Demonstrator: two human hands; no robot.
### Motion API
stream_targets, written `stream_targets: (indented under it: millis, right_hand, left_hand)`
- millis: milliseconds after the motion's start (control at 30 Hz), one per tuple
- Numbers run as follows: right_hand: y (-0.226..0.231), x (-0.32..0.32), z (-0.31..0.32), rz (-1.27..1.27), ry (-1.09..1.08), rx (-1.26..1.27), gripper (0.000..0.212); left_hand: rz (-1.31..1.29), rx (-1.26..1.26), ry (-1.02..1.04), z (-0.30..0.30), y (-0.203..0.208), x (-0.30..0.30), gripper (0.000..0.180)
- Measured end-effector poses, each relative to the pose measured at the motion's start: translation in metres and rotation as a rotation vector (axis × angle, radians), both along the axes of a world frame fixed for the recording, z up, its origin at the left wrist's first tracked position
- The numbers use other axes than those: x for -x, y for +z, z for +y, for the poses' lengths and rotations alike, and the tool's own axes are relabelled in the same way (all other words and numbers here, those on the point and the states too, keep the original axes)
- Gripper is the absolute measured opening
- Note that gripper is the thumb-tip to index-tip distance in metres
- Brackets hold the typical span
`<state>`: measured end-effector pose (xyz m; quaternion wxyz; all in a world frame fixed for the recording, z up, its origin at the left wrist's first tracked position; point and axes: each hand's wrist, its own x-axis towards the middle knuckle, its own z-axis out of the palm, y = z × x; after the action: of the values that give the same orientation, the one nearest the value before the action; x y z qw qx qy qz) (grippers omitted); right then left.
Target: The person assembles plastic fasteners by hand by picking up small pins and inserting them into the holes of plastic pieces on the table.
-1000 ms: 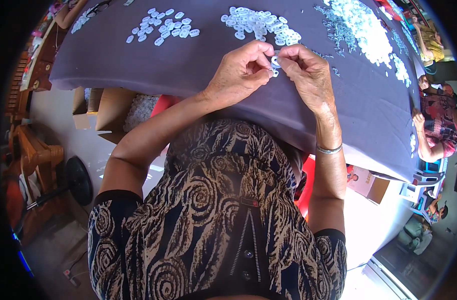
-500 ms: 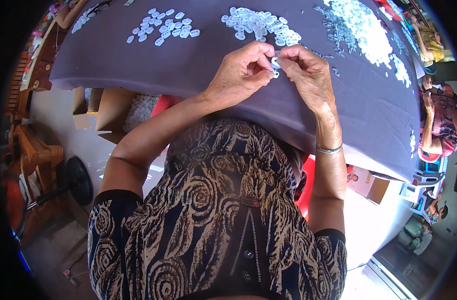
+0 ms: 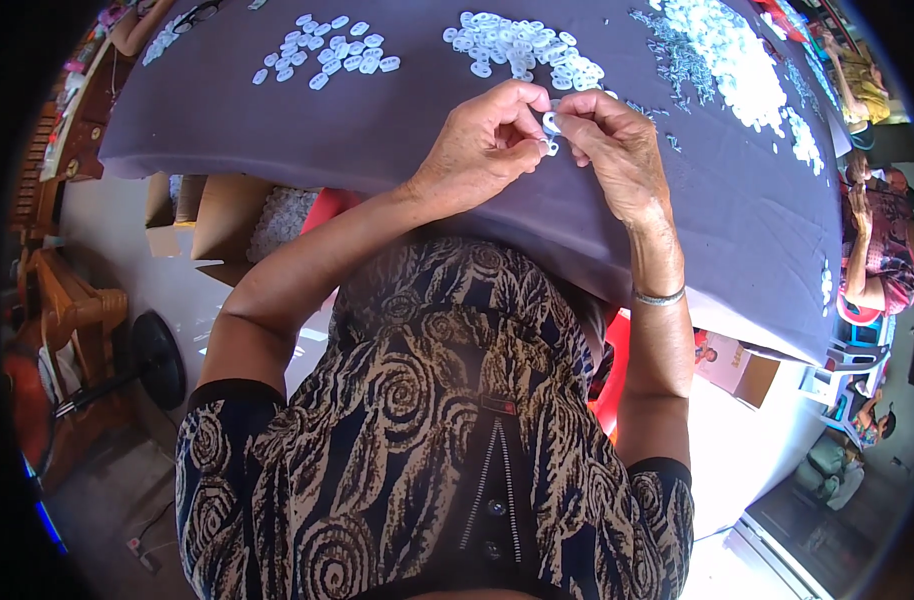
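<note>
Above the near edge of the cloth-covered table, my two hands meet over a small white oval plastic piece (image 3: 551,122). My left hand (image 3: 492,140) pinches its lower left part between thumb and fingers. From the other side, the thumb and forefinger of my right hand (image 3: 614,145) close on the upper part. Fingertips cover much of the piece, and its finer details are too small to make out. Just beyond my hands lies a heap of like white oval pieces (image 3: 512,42). A looser group of white oval pieces (image 3: 332,50) is spread farther left.
At the far right, a large white heap (image 3: 727,65) lies beside scattered small grey metal parts (image 3: 677,60). The dark tablecloth (image 3: 407,130) hangs over the near edge. Below stand an open cardboard box (image 3: 227,215) and a red stool (image 3: 613,375). Other people sit to the right.
The fingers of my right hand have shifted slightly against the white piece. My left hand stays nearly still, and the heaps on the table look the same.
</note>
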<state>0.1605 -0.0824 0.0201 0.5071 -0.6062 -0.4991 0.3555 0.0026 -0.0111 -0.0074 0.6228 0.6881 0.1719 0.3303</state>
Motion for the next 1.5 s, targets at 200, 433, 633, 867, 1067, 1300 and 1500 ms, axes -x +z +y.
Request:
stream_targets:
  millis: [200,433,633,867,1067,1300,1500]
  right_hand:
    - [-0.0044,-0.0008,0.0019,0.113,0.000,0.008,0.009]
    - [-0.0080,-0.0025,0.0025,0.071,0.012,0.005,0.009]
    - [-0.0059,-0.0028,0.0019,0.057,0.023,0.005,0.009]
    - [-0.0069,-0.0035,0.0023,0.090,0.038,0.010,0.009]
    - [-0.0057,-0.0031,0.0017,0.096,0.032,0.027,0.009]
    - [-0.0069,-0.0042,0.0031,0.423,0.034,0.083,0.010]
    - [-0.0047,-0.0029,0.0040,0.577,0.002,0.152,0.010]
  left_hand:
    - [0.041,0.080,-0.019,0.0017,0.0023,0.0008,0.031]
    - [0.054,0.076,-0.034,0.0023,0.0018,0.0005,0.030]
    - [0.059,0.061,-0.025,0.0013,0.0028,0.0001,0.030]
    - [0.044,0.056,-0.019,0.0020,0.0006,-0.0002,0.030]
    - [0.040,0.039,-0.025,0.0026,0.0009,0.0005,0.029]
    - [0.029,0.057,-0.029,0.0015,0.0023,0.0005,0.029]
    - [0.029,0.067,-0.029,0.0019,0.0029,0.0012,0.032]
